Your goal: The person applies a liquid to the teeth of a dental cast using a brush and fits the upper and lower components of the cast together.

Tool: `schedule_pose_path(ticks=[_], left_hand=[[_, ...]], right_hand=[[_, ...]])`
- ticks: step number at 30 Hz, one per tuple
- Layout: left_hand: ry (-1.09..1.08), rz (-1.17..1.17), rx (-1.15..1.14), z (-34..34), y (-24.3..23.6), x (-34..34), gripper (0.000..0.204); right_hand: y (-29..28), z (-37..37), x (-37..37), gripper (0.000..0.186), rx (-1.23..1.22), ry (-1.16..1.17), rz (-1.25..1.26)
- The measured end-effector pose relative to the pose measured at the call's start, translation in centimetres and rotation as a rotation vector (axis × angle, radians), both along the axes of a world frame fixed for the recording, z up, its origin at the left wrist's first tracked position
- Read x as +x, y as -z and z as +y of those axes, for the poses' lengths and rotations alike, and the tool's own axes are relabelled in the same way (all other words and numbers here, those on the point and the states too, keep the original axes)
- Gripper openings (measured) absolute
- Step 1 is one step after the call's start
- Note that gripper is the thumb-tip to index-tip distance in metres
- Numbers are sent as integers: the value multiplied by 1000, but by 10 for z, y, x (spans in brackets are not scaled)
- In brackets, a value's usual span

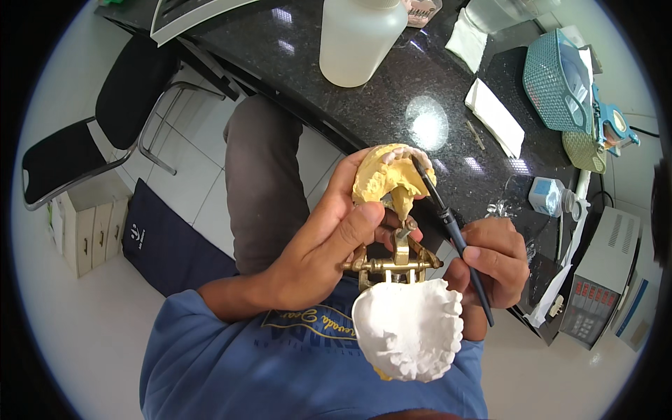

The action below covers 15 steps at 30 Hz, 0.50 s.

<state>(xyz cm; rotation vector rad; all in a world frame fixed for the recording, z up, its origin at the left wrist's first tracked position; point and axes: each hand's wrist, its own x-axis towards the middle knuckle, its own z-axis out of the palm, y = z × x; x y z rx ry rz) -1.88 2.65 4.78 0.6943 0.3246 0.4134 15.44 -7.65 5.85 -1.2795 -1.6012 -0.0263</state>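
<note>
My left hand [322,245] grips a yellow dental cast [381,175] mounted on a brass articulator [392,264]. The cast has pale pinkish-white teeth along its upper rim. From the articulator's lower end a white plaster cast [406,329] lies opened out, toothed edge to the right, in front of my blue shirt. My right hand [493,259] holds a slim dark brush [458,238], its black tip at the teeth on the yellow cast. Some of my left fingers are hidden behind the cast and articulator.
A dark countertop [280,66] carries a large translucent bottle [357,49], folded tissue [493,115], baskets [546,77] and a small jar [546,196]. A grey machine [598,273] stands right. Left are a black chair [126,98], small drawers [87,231] and dark navy cloth [161,245].
</note>
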Motion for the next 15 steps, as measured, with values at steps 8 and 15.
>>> schedule_pose_path(ticks=[8,15], left_hand=[[31,13,38,4,1,-2,67],[29,22,54,2,4,-1,67]], right_hand=[[0,-4,2,25,-33,-36,6],[0,-3,3,27,-60,-45,7]])
